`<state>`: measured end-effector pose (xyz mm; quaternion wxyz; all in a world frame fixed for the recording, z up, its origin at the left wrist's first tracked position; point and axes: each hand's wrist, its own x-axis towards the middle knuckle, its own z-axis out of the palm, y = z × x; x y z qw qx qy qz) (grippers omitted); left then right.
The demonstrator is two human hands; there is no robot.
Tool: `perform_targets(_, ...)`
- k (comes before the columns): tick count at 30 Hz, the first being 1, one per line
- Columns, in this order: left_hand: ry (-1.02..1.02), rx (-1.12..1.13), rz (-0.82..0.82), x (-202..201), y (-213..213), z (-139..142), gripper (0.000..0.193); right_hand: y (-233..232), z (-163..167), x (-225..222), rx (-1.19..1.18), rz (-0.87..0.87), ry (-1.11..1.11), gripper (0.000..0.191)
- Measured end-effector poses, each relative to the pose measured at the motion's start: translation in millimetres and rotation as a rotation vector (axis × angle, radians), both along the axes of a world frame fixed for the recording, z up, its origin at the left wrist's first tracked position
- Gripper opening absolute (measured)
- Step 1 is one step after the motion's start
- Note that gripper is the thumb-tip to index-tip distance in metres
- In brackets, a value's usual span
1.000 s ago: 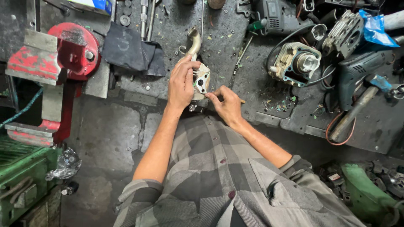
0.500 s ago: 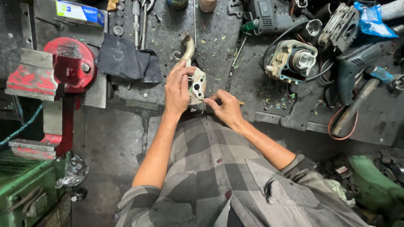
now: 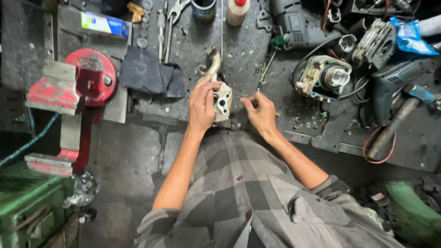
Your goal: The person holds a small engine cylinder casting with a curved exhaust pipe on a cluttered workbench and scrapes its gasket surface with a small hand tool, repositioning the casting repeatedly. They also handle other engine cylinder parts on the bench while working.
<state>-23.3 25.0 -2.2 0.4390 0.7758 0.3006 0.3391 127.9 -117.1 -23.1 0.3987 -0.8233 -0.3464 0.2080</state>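
My left hand point(image 3: 202, 104) grips a small grey metal engine part point(image 3: 223, 103) with holes in its flat face and a curved pipe point(image 3: 213, 62) rising from its top, holding it upright at the front edge of the dirty workbench point(image 3: 239, 55). Just to its right, my right hand point(image 3: 261, 112) has its fingers pinched together close to the part's face. Whatever they pinch is too small to make out.
A red bench vise point(image 3: 85, 85) stands at the left, a dark cloth point(image 3: 147, 73) beside it. An engine cylinder point(image 3: 324, 78), power drills point(image 3: 294, 23), a hammer point(image 3: 395, 126), pliers point(image 3: 177, 9), a bottle point(image 3: 238, 10) and a small box point(image 3: 103, 24) crowd the bench.
My right hand has drawn a little to the right, away from the part's face. The view has shifted, so the bench sits lower in frame.
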Motion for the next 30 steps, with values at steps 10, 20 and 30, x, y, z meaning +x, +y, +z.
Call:
perform_targets(10, 0.003, 0.007, -0.004, 1.4, -0.7, 1.2, 0.023, 14.5, -13.0, 10.0, 0.079, 0.213, -0.025, 0.031)
perform_targets(20, -0.02, 0.031, -0.021, -0.1, -1.0, -2.2, 0.023, 22.3, -9.5, 7.3, 0.088, 0.215, -0.08, 0.033)
perform_targets(30, 0.001, 0.017, -0.001, -0.3, -0.3, -0.2, 0.023, 19.1, -2.9, -2.5, 0.037, 0.158, -0.107, 0.033)
